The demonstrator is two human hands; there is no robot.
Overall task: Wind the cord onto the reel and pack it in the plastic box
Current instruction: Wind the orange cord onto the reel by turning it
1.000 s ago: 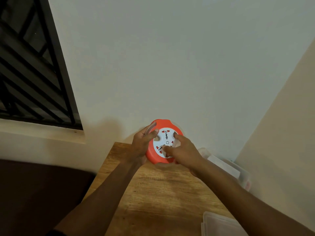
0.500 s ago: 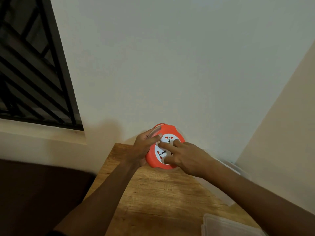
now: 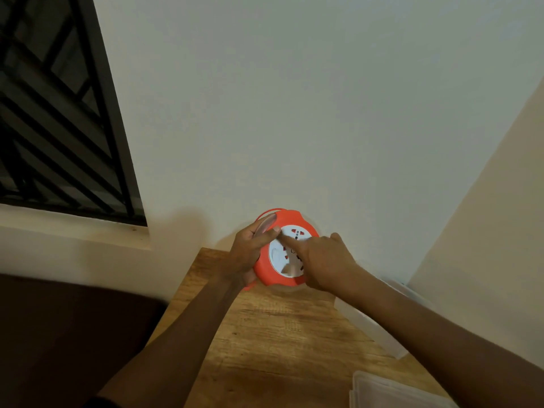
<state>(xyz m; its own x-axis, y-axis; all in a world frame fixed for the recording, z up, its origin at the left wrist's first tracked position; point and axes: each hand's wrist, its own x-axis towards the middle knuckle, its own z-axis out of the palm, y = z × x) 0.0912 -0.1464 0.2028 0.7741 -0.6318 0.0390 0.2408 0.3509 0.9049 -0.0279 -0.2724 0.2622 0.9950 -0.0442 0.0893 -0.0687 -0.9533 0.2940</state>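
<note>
An orange cord reel (image 3: 265, 275) with a white socket face (image 3: 278, 254) is held on edge over the far end of the wooden table (image 3: 265, 348). My left hand (image 3: 247, 254) grips its left rim, thumb lying across the top of the white face. My right hand (image 3: 326, 260) covers the right side of the face, its index finger stretched out and pressing on the white disc near my left thumb. No loose cord shows. The clear plastic box (image 3: 371, 322) stands on the table at the right, partly hidden behind my right forearm.
A clear plastic lid (image 3: 388, 390) lies at the table's near right corner. Walls close the table in at the back and right. A barred window (image 3: 59, 113) is up at the left, with dark floor left of the table.
My right index finger has swept from the lower part of the white face up toward my left thumb, and the socket markings have turned with it. My left hand keeps its grip.
</note>
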